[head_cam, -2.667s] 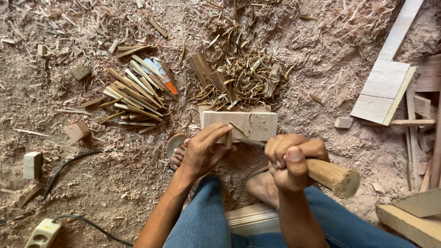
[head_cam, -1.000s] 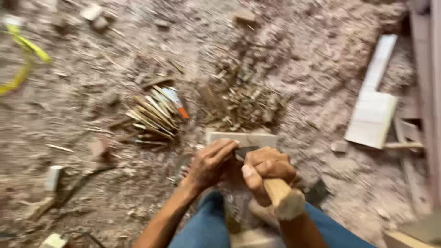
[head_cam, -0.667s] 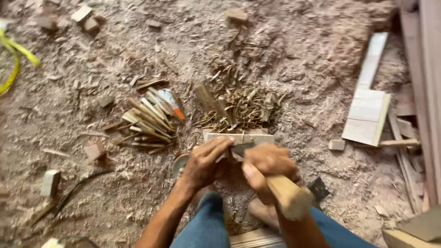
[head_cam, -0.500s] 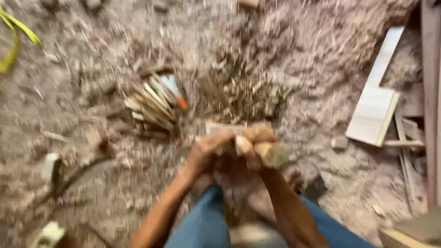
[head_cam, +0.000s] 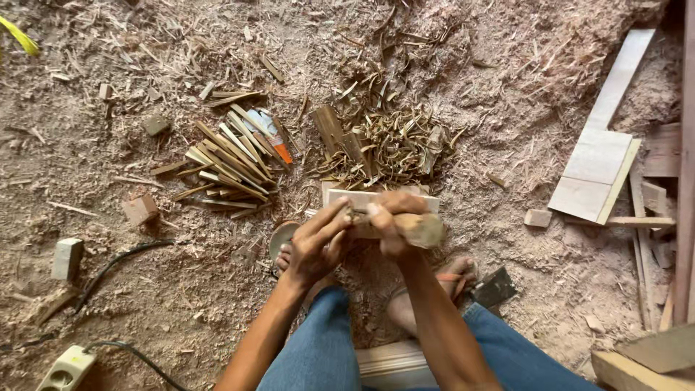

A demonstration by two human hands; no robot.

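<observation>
A pale flat wooden block (head_cam: 340,196) lies on the sawdust-covered ground in front of my knees. My left hand (head_cam: 317,245) rests against its near edge, fingers closed around a thin chisel (head_cam: 355,213) that is mostly hidden. My right hand (head_cam: 387,221) grips a short wooden mallet (head_cam: 421,229), whose head sits right beside the chisel's top, over the block. The two hands touch each other. My feet in sandals (head_cam: 441,279) lie just under them.
A bundle of wooden-handled carving tools (head_cam: 232,163) lies to the left, with a heap of curled shavings (head_cam: 394,141) behind the block. Pale planks (head_cam: 597,170) and offcuts lie on the right. A power strip (head_cam: 69,366), a cable and small wood blocks (head_cam: 67,257) are at lower left.
The mallet, held out to the right and lower before, has swung in onto the chisel at the block. My left hand stayed at the block. The view shifted.
</observation>
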